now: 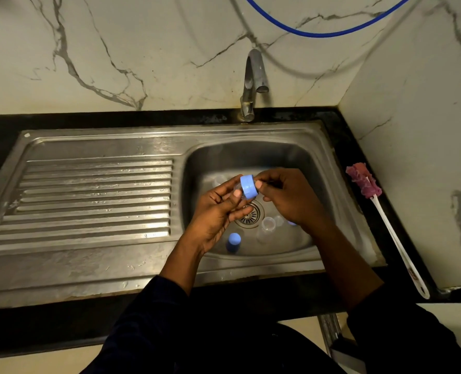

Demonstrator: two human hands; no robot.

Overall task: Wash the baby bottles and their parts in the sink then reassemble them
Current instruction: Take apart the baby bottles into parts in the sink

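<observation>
Over the steel sink basin [318,168] my left hand [218,211] grips a clear baby bottle whose blue screw ring [248,187] points up and to the right. My right hand [286,195] pinches the blue ring from the right with thumb and fingers. The bottle's clear body is mostly hidden in my left palm. On the basin floor lie a bottle with a blue cap [233,241] at the front left, a clear cup-shaped part [267,223] beside the drain [251,215], and another clear part [219,180] at the back.
The tap [252,85] stands behind the basin with no water running. A ribbed draining board [94,201] fills the left side. A bottle brush [380,214] with a pink head and white handle lies on the black counter to the right, by the wall.
</observation>
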